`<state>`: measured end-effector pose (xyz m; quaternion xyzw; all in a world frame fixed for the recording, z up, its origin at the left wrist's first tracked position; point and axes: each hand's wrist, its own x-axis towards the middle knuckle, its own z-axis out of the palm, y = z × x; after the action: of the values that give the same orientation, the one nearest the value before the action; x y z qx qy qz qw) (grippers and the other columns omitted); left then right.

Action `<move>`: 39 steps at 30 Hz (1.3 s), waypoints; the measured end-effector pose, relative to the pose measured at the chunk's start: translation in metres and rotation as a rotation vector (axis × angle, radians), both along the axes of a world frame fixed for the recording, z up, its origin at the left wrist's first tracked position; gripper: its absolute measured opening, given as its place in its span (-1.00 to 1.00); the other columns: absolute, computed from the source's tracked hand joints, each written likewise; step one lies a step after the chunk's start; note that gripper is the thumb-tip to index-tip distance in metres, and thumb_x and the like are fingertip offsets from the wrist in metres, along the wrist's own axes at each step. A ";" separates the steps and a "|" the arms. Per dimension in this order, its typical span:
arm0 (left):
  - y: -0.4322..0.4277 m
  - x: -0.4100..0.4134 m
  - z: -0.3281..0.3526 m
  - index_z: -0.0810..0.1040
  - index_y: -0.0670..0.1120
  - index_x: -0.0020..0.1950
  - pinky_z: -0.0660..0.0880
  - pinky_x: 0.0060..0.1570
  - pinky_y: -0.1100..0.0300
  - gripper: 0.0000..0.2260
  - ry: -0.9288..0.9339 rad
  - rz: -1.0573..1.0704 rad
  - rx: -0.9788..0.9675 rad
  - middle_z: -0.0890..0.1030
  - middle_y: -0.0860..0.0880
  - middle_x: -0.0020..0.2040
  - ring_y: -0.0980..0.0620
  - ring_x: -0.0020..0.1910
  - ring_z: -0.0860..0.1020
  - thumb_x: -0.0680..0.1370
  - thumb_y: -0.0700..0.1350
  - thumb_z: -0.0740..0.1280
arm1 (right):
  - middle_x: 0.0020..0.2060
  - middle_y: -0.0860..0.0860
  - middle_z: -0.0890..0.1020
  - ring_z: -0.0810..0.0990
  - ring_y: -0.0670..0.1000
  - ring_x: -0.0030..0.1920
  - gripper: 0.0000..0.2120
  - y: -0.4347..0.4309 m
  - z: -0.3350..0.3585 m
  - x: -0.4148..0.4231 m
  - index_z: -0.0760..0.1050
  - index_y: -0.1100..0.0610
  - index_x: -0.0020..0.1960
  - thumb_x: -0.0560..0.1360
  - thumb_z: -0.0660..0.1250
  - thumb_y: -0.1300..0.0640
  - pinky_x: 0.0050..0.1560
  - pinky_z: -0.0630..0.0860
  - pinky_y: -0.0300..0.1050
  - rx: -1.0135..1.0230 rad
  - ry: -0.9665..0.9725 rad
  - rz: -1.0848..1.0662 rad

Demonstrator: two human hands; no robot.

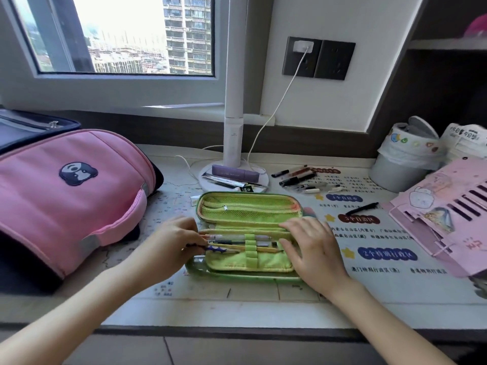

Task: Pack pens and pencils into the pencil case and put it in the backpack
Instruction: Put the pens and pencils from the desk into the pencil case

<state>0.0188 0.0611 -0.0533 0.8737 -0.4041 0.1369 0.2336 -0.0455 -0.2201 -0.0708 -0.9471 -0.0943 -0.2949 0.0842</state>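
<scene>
The open, lime-green fabric pencil case (249, 233) lay flat on the pale desk (237, 309), lid folded back toward the window. The left hand (168, 245) had its fingers pinched on a blue-patterned pencil (217, 249) at the case's left end, its tip pointing toward the elastic loops (250, 246) where a clear pen (232, 237) and a yellow pencil (263, 248) already sat. The right hand (313, 252) pressed flat and spread on the case's right end, gripping nothing, apparently steadying it.

The likeliest trouble, as I judged it, was the pencil snagging on the narrow loop instead of sliding under, which could bunch the soft fabric or drag the case leftward if the right hand eased off. A loose cluster of black and clear pens (300, 179) waited near the white lamp base (208, 177), with one black pen (362, 208) lying apart to the right (easy to overlook); zipping up early would leave them behind.

The desk wore a printed mat with coloured labels (369, 233). The pink fabric backpack with a panda patch (71, 198) lay on its side to the left, just beside the case; whether its opening was unzipped I could not tell. Behind stood a window (118, 35), a dark wall socket with a white charger cable (303, 56), a small lined grey bin (403, 156) and pink paper craftwork (448, 214).
</scene>
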 end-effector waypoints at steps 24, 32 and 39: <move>-0.016 -0.002 -0.001 0.66 -0.01 -0.29 0.36 -0.33 0.35 -0.89 -0.026 -0.020 0.120 0.53 0.06 -0.36 0.08 -0.32 0.45 0.32 -0.22 0.49 | -0.11 -0.05 0.65 0.56 0.01 -0.04 -0.71 0.001 -0.001 0.000 0.58 0.10 0.01 0.44 0.18 0.02 0.02 0.28 -0.19 -0.027 0.059 -0.039; -0.044 -0.011 -0.006 0.67 0.00 -0.28 0.46 -0.39 0.31 -0.92 -0.062 -0.055 0.082 0.56 0.04 -0.36 0.01 -0.34 0.52 0.33 -0.10 0.37 | -0.11 -0.05 0.65 0.57 0.01 -0.06 -0.71 0.002 0.001 -0.001 0.59 0.11 0.00 0.44 0.17 0.02 0.01 0.28 -0.19 -0.048 0.081 -0.044; -0.056 -0.012 -0.010 0.66 0.01 -0.04 0.45 -0.07 0.15 -0.79 0.101 0.013 -0.083 0.61 0.02 -0.07 0.03 -0.06 0.52 0.43 0.07 0.34 | -0.10 -0.06 0.64 0.56 -0.01 -0.04 -0.71 -0.001 0.004 -0.006 0.59 0.10 0.01 0.50 0.12 0.07 0.02 0.48 -0.10 0.059 0.103 -0.050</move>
<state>0.0065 0.0047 -0.0629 0.8717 -0.3799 0.1106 0.2890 -0.0516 -0.2212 -0.0666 -0.9602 -0.0575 -0.2505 0.1092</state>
